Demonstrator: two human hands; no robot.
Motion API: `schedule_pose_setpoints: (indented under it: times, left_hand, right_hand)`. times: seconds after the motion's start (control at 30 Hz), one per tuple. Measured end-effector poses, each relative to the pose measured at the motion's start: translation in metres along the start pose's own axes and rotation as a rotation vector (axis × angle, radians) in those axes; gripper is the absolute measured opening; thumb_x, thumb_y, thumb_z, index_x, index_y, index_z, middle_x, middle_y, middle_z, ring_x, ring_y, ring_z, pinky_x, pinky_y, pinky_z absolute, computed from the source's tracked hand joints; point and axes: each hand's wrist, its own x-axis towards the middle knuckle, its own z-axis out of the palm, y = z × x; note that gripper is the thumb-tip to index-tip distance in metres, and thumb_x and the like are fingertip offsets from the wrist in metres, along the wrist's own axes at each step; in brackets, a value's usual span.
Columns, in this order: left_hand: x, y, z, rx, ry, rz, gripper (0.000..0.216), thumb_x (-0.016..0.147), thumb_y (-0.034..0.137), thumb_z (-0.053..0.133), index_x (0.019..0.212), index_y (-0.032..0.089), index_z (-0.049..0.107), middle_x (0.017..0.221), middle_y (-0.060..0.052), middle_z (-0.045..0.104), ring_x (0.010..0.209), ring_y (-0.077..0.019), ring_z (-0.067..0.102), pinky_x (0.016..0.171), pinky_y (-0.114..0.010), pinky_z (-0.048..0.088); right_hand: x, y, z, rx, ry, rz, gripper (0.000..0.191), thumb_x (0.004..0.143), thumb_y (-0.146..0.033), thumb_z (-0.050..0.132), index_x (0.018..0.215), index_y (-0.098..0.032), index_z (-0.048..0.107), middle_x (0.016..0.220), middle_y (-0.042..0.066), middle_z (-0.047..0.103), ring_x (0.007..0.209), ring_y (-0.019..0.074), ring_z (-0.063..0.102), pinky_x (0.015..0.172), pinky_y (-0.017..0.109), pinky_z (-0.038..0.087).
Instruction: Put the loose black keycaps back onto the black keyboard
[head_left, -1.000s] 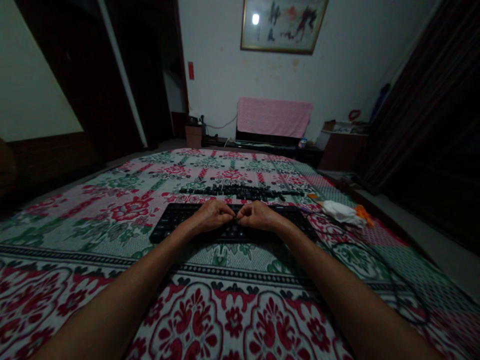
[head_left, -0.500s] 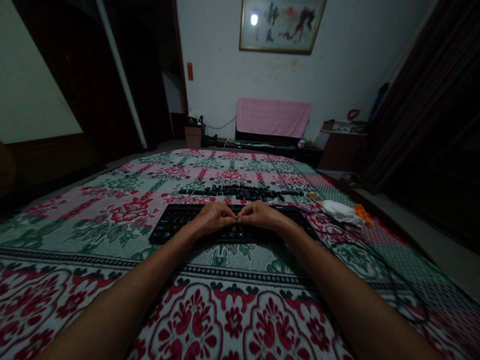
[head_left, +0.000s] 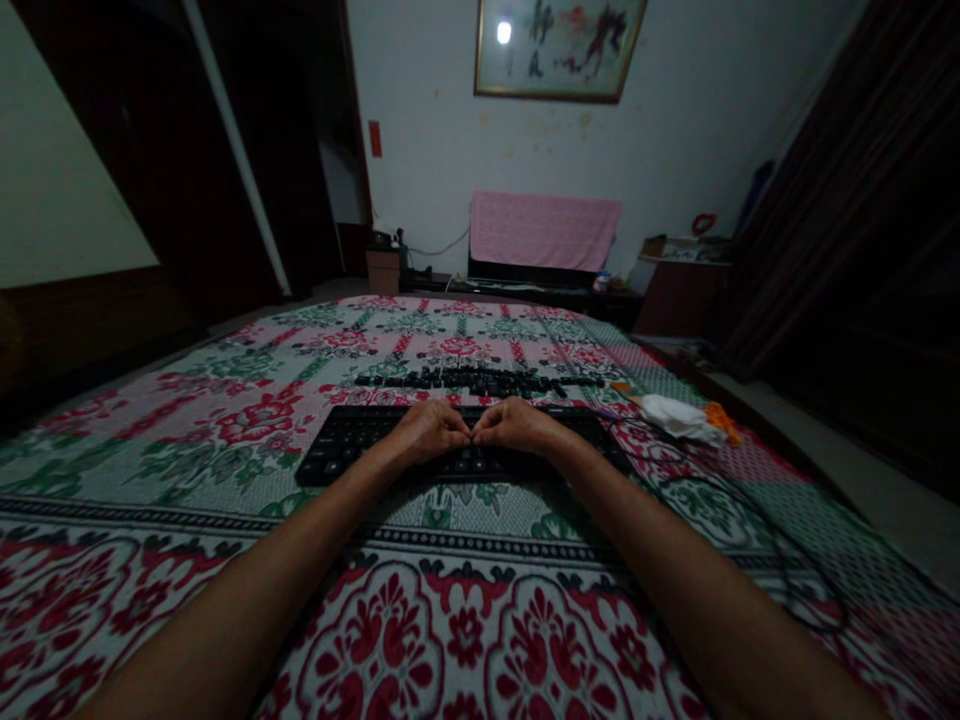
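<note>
A black keyboard (head_left: 341, 445) lies across the patterned bedspread in front of me. My left hand (head_left: 431, 432) and my right hand (head_left: 514, 425) meet over its middle, fingertips almost touching. Thumb and fingers are pinched together on both hands, low against the keys. Whatever sits between the fingertips is too small or too hidden to make out. Just beyond the keyboard, many loose black keycaps (head_left: 487, 381) lie in an uneven row. My hands and wrists cover part of the keyboard's centre and right side.
Right of the keyboard lie a crumpled white tissue (head_left: 679, 417), an orange item (head_left: 722, 424) and a looped black cable (head_left: 787, 560). The bedspread (head_left: 390, 600) spreads under everything. Beyond the bed, a pink towel (head_left: 544, 230) hangs over a dark screen by the wall.
The camera view has shifted very slightly. Both hands stay pinched at the same spot on the keyboard, with hardly any visible movement.
</note>
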Motion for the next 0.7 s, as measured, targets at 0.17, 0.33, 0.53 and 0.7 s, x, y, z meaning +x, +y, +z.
schedule_pose_setpoints:
  times: [0.17, 0.33, 0.53, 0.7]
  left_hand:
    - [0.0, -0.003, 0.001, -0.076, -0.009, -0.004, 0.022, 0.061, 0.032, 0.057, 0.073, 0.017, 0.068, 0.066, 0.0, 0.064, 0.059, -0.011, 0.054, 0.052, -0.019, 0.038]
    - [-0.003, -0.004, -0.006, -0.17, 0.008, 0.006, 0.022, 0.065, 0.031, 0.055, 0.075, 0.015, 0.066, 0.067, -0.001, 0.063, 0.059, -0.0105, 0.054, 0.054, -0.019, 0.041]
    - [-0.002, -0.006, -0.012, 0.2, 0.283, 0.088, 0.021, 0.071, 0.025, 0.048, 0.077, 0.019, 0.066, 0.083, -0.002, 0.063, 0.08, -0.0139, 0.055, 0.075, -0.024, 0.041]
    - [0.0, -0.011, -0.011, 0.359, 0.22, 0.098, 0.025, 0.074, 0.024, 0.042, 0.082, 0.019, 0.066, 0.093, -0.004, 0.063, 0.088, -0.0163, 0.054, 0.083, -0.027, 0.038]
  right_hand:
    - [0.001, 0.003, 0.001, 0.001, 0.005, -0.023, 0.022, 0.059, -0.026, 0.058, 0.073, -0.012, 0.067, 0.055, -0.002, 0.057, 0.046, 0.0048, 0.04, 0.045, 0.016, 0.031]
    - [-0.001, 0.004, -0.003, 0.025, -0.029, -0.04, 0.025, 0.063, -0.033, 0.055, 0.072, -0.012, 0.065, 0.052, -0.003, 0.053, 0.045, 0.0045, 0.037, 0.044, 0.016, 0.03]
    - [-0.005, 0.003, -0.007, 0.015, -0.04, -0.054, 0.027, 0.065, -0.036, 0.053, 0.071, -0.011, 0.064, 0.05, -0.003, 0.048, 0.043, 0.0038, 0.034, 0.041, 0.016, 0.026]
    - [-0.006, 0.004, -0.007, -0.016, 0.013, -0.085, 0.029, 0.067, -0.037, 0.052, 0.074, -0.012, 0.065, 0.052, -0.003, 0.052, 0.044, 0.005, 0.038, 0.043, 0.017, 0.029]
